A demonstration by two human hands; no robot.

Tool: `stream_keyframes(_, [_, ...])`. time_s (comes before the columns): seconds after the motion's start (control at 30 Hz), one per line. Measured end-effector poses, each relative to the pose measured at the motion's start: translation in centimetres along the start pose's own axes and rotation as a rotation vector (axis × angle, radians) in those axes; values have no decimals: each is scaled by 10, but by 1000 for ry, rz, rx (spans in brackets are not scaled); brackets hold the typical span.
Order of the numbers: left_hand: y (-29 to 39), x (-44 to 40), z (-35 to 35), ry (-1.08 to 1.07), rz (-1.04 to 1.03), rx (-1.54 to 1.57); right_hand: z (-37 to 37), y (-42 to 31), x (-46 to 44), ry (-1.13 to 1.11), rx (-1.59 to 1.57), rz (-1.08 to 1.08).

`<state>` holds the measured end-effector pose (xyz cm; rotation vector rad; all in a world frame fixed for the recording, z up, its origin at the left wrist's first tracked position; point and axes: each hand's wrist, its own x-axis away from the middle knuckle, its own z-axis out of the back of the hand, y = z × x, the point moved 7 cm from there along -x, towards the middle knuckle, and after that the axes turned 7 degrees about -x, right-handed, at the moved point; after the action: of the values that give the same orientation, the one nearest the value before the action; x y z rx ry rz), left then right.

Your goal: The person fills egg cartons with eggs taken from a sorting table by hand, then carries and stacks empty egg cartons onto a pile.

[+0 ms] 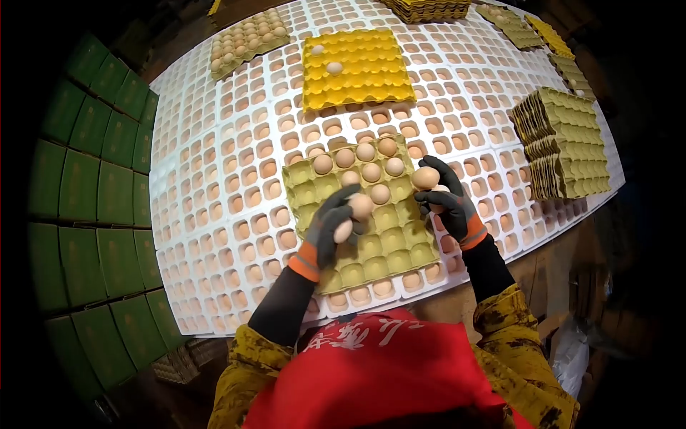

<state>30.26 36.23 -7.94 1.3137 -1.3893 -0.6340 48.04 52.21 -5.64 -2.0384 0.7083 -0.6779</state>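
Note:
In front of me lies a pale yellow-green egg tray, with several eggs in its far rows and bare cups nearer to me. My left hand, in a dark glove with an orange cuff, is closed on eggs above the tray's left side; two show at its fingers. At the tray's right edge my right hand, gloved the same way, grips two eggs, one partly covered by the fingers.
White foam trays filled with eggs spread beneath everything. A yellow tray with two eggs lies beyond, and a full egg tray at far left. Stacked trays stand right; green boxes line the left.

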Motion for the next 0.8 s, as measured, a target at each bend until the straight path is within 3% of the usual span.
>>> stream_keyframes(0.07, [22, 10, 8, 127, -71, 160, -8, 5, -9, -113, 225, 8])
stream_keyframes(0.13, [12, -5, 37, 151, 42, -101, -39, 3, -19, -204, 899, 236])
stream_keyframes(0.17, [20, -7, 36, 194, 38, -375, -56, 5, -22, -244, 1234, 355])
stream_keyframes(0.2, [45, -7, 23, 362, -422, -1050, -67, 12, -24, -292, 1514, 393])
stream_keyframes(0.27, [37, -16, 0, 356, -437, -1530, -81, 28, -29, -262, 1853, 138])
stream_keyframes(0.33, [-10, -52, -6, 273, -169, -1921, -63, 50, -36, -165, 1820, 251])
stream_keyframes(0.4, [-17, -52, -3, 498, -328, -1988, -70, 29, -19, -83, 1502, 430])
stream_keyframes(0.47, [26, -22, 12, 331, -324, -1466, -35, 32, -29, -110, 1053, 482])
stream_keyframes(0.53, [45, 8, 47, 371, -314, -1028, -40, 32, -20, 42, 194, -121])
stream_keyframes(0.6, [58, 37, 102, 451, -394, -712, -46, 40, -17, 105, 49, -96])
stream_keyframes(0.63, [58, 48, 129, 506, -398, -701, -55, 48, -25, 109, 85, -133])
stream_keyframes(0.7, [50, 69, 184, 622, -367, -663, -105, 44, -33, -20, 368, 25])
stream_keyframes(0.77, [42, 108, 280, 795, -291, -640, -155, 70, -62, -107, 446, -47])
stream_keyframes(0.8, [36, 127, 328, 887, -246, -648, -192, 91, -74, -109, 347, -232])
